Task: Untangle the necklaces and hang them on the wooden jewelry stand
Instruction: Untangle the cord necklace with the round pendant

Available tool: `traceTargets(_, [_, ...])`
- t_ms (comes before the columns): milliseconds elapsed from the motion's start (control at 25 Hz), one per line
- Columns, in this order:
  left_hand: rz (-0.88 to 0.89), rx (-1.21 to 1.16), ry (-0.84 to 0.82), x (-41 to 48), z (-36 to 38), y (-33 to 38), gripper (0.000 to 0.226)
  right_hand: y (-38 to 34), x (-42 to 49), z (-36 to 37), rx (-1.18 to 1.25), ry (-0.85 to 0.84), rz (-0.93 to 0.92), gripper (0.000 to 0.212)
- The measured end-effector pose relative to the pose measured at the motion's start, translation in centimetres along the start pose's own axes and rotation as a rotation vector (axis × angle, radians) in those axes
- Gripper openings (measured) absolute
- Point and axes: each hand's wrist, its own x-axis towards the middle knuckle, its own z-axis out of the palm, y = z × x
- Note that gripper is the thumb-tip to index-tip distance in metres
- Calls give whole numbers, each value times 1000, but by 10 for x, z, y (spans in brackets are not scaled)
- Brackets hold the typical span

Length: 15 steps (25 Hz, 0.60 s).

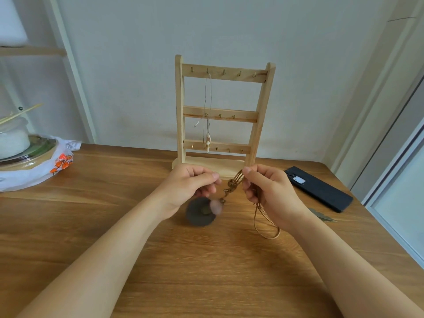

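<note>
A wooden jewelry stand [223, 111] with three hooked rails stands at the back of the table. One thin necklace with a pale pendant [208, 141] hangs from a top-rail hook. In front of the stand I hold a knotted tangle of brown cords [232, 185] above the table. My right hand [268, 193] grips the cords, whose loop [268, 228] trails down to the table. My left hand [192, 187] is curled, pinching near the tangle; the cord in it is not clear. A dark round pendant [199, 212] and a pinkish one [215, 206] dangle below, blurred.
A black phone [319, 188] lies on the wooden table [137, 237] at the right, with a metallic leaf-shaped piece [322, 215] beside it. At the left edge sit a white plastic bag [34, 173] and a stacked jar and dishes [16, 143]. The wall is close behind the stand.
</note>
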Motion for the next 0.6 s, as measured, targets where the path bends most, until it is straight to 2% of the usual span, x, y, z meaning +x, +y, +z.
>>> traceTargets(160, [-2, -10, -39, -2, 3, 0, 15, -3, -1, 2, 4, -33, -13, 23])
traceTargets(400, [97, -14, -220, -8, 17, 5, 28, -13, -3, 0, 100, -83, -77, 29])
traceTargets(600, [89, -99, -63, -7, 21, 6, 12, -14, 0, -5, 103, -33, -66, 26])
